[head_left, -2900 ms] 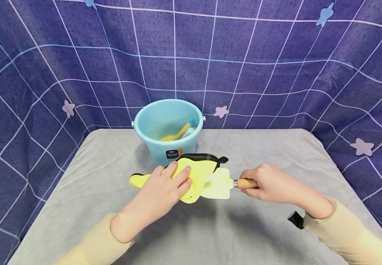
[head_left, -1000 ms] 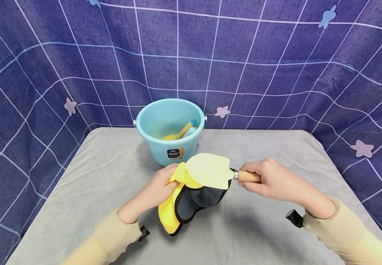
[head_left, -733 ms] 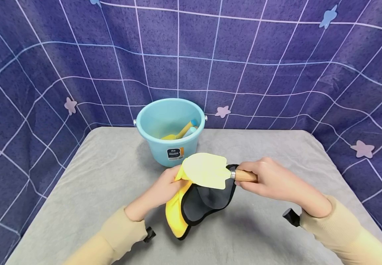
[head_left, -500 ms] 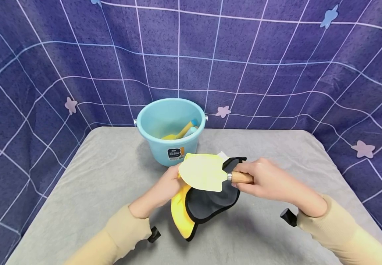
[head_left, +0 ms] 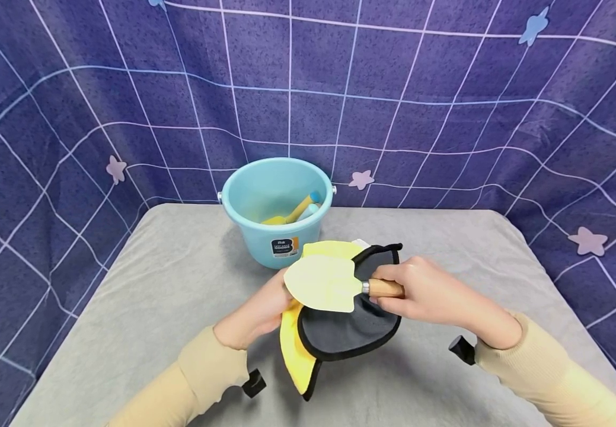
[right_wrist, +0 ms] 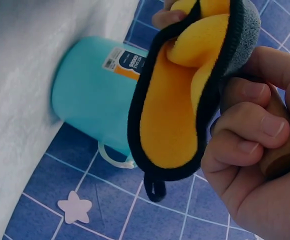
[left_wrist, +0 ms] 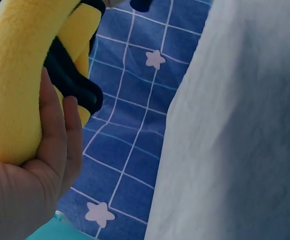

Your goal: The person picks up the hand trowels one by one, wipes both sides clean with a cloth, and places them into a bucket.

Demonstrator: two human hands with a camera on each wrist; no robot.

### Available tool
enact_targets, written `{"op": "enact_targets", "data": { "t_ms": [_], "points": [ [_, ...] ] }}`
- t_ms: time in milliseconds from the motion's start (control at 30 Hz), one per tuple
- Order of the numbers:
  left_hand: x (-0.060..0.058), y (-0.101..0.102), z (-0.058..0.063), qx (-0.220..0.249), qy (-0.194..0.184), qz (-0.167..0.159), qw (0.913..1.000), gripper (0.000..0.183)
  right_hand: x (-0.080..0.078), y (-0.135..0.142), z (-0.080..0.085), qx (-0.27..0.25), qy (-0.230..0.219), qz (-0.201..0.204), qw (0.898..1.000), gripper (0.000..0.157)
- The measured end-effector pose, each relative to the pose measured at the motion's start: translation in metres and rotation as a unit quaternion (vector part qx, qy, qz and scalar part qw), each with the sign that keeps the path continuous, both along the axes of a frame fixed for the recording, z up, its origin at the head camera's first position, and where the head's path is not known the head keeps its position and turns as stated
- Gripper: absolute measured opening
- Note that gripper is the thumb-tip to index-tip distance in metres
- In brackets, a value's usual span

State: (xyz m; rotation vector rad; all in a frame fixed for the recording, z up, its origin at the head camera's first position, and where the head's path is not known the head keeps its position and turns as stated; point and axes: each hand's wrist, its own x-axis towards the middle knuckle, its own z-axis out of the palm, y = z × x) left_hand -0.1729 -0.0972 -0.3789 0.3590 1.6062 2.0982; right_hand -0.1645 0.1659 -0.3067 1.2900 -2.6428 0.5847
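In the head view my right hand grips the wooden handle of a small garden trowel. Its pale yellow blade points left, level above the bed-like surface. My left hand holds a cleaning cloth, yellow on one side and dark grey on the other, with black edging. The cloth hangs under and around the blade, grey side facing up at the right. Blade and cloth hide most left fingers in the head view; in the left wrist view, the fingers curl round the cloth's yellow fold.
Just behind the hands stands a light blue bucket with a yellow tool and a pale blue item inside. Grey fabric covers the surface. A purple checked curtain with stars closes off the back and both sides.
Earlier the left hand pressed the cloth over the blade from above; now it holds the cloth from beneath, grey side showing. Lately the cloth and left hand shifted right, the trowel slightly left.
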Motion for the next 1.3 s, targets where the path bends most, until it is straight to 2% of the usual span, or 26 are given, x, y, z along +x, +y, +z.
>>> {"op": "enact_targets", "data": {
  "t_ms": [200, 333, 700, 933, 1100, 1300],
  "points": [
    [0.002, 0.002, 0.002, 0.047, -0.039, -0.009, 0.9981, 0.015, 0.0, 0.001, -0.002, 0.012, 0.007, -0.009, 1.0, 0.025],
    [0.001, 0.001, 0.0, 0.056, -0.04, -0.024, 0.9974, 0.012, -0.001, 0.001, -0.004, 0.022, 0.011, -0.014, 1.0, 0.027],
    [-0.003, -0.007, -0.003, 0.043, -0.02, -0.041, 0.9981, 0.022, -0.001, 0.002, -0.003, 0.035, -0.007, -0.011, 0.999, 0.024],
    [-0.005, -0.017, 0.0, 0.034, -0.025, -0.047, 0.998, 0.031, -0.001, 0.003, -0.003, 0.037, -0.009, -0.009, 0.999, 0.023],
    [-0.005, -0.025, 0.001, 0.022, -0.04, -0.046, 0.9979, 0.024, -0.001, 0.005, -0.004, 0.033, -0.013, -0.008, 0.999, 0.024],
    [-0.004, -0.034, 0.005, 0.019, -0.053, -0.044, 0.9974, 0.025, -0.001, 0.007, -0.004, 0.026, -0.012, -0.01, 1.0, 0.028]
  ]
}}
